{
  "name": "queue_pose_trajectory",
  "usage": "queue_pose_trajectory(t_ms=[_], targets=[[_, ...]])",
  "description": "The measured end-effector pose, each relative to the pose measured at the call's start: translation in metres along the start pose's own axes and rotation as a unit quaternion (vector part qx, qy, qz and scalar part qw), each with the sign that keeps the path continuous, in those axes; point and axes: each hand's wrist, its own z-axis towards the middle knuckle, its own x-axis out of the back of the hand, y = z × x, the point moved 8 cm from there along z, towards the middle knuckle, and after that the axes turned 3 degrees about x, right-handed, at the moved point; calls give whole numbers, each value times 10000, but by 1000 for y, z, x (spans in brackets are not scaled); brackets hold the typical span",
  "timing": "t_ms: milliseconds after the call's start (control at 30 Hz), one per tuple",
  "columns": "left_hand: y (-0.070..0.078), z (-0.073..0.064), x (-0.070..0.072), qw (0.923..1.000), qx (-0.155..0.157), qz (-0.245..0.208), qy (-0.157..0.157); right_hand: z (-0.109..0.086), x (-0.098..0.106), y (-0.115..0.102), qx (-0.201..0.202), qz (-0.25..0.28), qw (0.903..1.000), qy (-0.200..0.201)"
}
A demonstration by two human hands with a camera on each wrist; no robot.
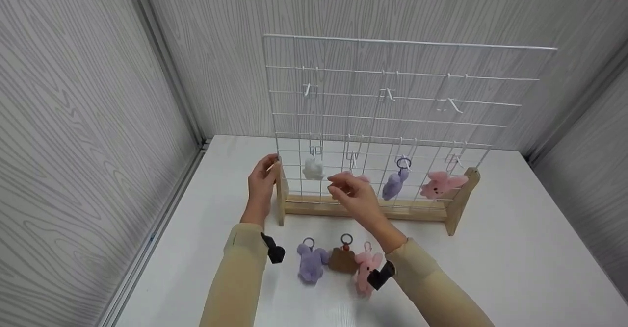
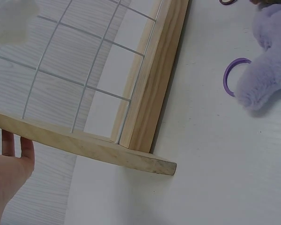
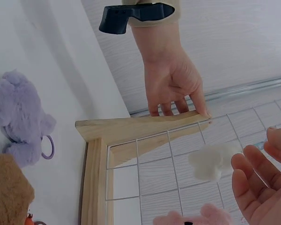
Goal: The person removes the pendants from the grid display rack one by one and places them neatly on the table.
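My left hand [image 1: 262, 180] grips the wooden side post [image 3: 145, 125] at the left end of a white wire grid rack [image 1: 392, 121], thumb on one side and fingers on the other. My right hand [image 1: 355, 194] hovers in front of the grid with its fingers loosely bent and nothing between them. Just left of its fingertips, a white plush keychain [image 1: 313, 168] hangs from a lower hook. Behind that hand a pink plush keychain [image 3: 196, 218] is partly hidden. Farther right hang a purple plush keychain [image 1: 395, 185] and a pink rabbit keychain [image 1: 439, 185].
On the white table [image 1: 515, 268] before the rack lie a purple plush keychain [image 1: 311, 263], a brown one [image 1: 342, 260] and a pink one [image 1: 364, 268], the last partly covered by the right wrist's black camera mount. Upper hooks [image 1: 388, 94] carry nothing. Grey panels [image 1: 88, 121] enclose the table.
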Motion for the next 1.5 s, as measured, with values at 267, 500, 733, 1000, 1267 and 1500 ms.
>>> queue_pose_trajectory(t_ms=[267,500,733,1000,1267,1500], targets=[[5,1,-2,9999,-104,-8,29,24,-10,20,-339,327,9989,-1],[6,2,0,10000,-64,-47,47,39,-14,27,-533,225,9983,104],[6,2,2,9998,-12,-130,161,50,-21,28,-911,296,9953,111],[3,2,3,9998,47,59,184,60,-23,30,-1461,91,9891,138],[7,-3,0,9997,136,151,96,69,-19,36,-1700,-70,9847,377],[22,-15,-6,9998,-33,143,-101,73,-18,37,-1556,-141,9855,669]])
